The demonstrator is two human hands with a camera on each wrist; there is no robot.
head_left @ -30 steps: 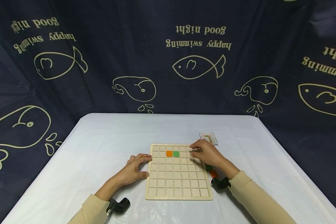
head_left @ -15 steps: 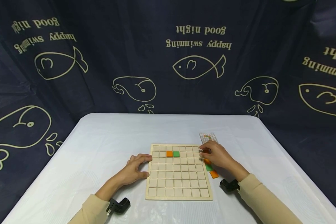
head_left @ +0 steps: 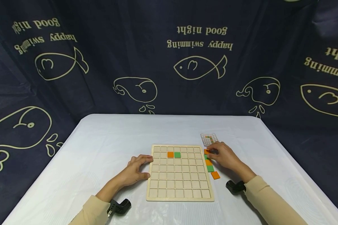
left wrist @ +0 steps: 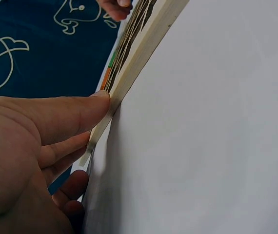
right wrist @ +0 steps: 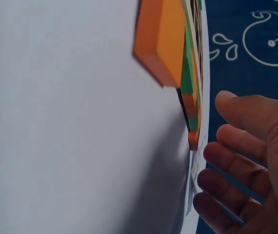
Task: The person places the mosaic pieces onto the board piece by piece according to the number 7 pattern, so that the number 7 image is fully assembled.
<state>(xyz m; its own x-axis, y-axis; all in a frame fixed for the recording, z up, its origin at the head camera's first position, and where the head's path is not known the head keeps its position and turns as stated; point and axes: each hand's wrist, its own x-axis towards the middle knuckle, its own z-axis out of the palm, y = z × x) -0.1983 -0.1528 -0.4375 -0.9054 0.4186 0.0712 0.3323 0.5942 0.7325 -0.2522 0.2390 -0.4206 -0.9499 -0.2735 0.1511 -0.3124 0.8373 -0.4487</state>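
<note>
Looking down, we see the left hand (head_left: pixel 133 172) touching a pale wooden, square-gridded board (head_left: pixel 174 176) with extended fingers; the right hand (head_left: pixel 224 157), fingers loosely parted and holding nothing, hovers near flat, square tiles (head_left: pixel 210 168) beside the board's right edge.

Looks to me like a screened-off recording spot; whether the room beyond is home, lab or office, I can't tell from here. Signs: dark navy curtain (head_left: pixel 163 65) behind the white-covered desk (head_left: pixel 124 131) and along both its sides, printed with pale fish, whales, "good night" and "happy swimming", lettering upside down. Black cameras (head_left: pixel 120 207) worn at the person's wrists. Bedtime-style print, household sort of fabric.
</note>
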